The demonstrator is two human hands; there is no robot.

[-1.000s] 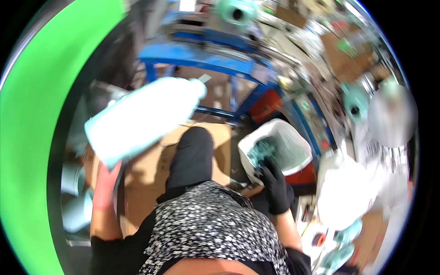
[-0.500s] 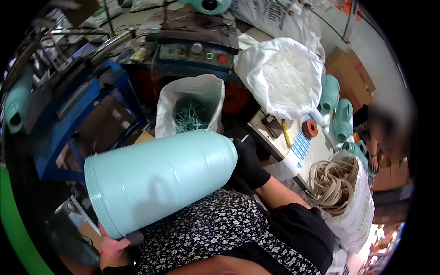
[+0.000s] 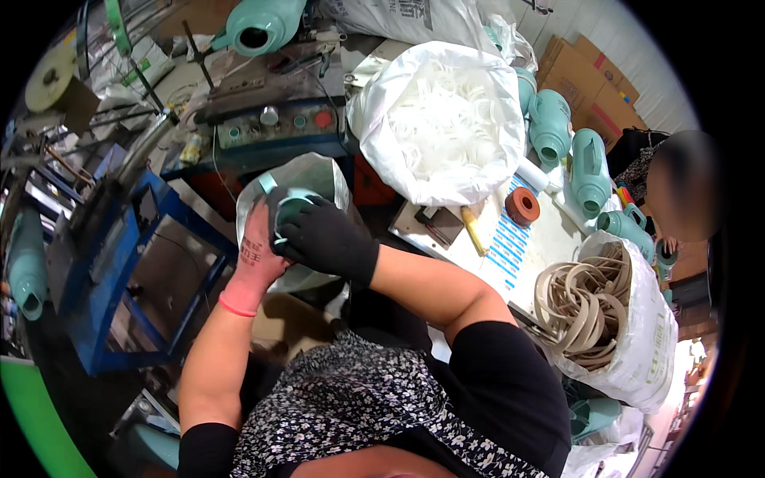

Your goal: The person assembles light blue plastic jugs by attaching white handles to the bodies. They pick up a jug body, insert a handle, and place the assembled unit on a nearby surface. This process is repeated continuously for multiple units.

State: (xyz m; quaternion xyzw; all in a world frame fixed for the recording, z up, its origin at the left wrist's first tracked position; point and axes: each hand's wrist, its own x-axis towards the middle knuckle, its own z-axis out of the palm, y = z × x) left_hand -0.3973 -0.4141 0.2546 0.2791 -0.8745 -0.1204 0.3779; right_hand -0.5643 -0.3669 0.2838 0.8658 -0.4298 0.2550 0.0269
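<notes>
Both my hands are together over the mouth of a white sack (image 3: 333,177), in front of the machine's control panel. My left hand (image 3: 256,239), in a pinkish-red glove, closes on the near left side of a teal plastic jug part (image 3: 296,205) with a rounded rim. From the right, my right hand (image 3: 331,240), in a black glove, wraps its fingers over the same part. Most of the part is hidden by the gloves, so I cannot tell its full shape. The sack's contents are hidden.
A big white sack of pale rings (image 3: 446,119) stands at the back. Teal jugs (image 3: 590,175) line the table's far right, where a person sits. Nearer are a brown tape roll (image 3: 522,205) and a sack of beige strips (image 3: 586,307). A blue metal frame (image 3: 103,319) is left.
The large teal jug body no longer lies across my lap. Both hands have come together farther forward at the sack, around a teal part. The view has shifted a little.
</notes>
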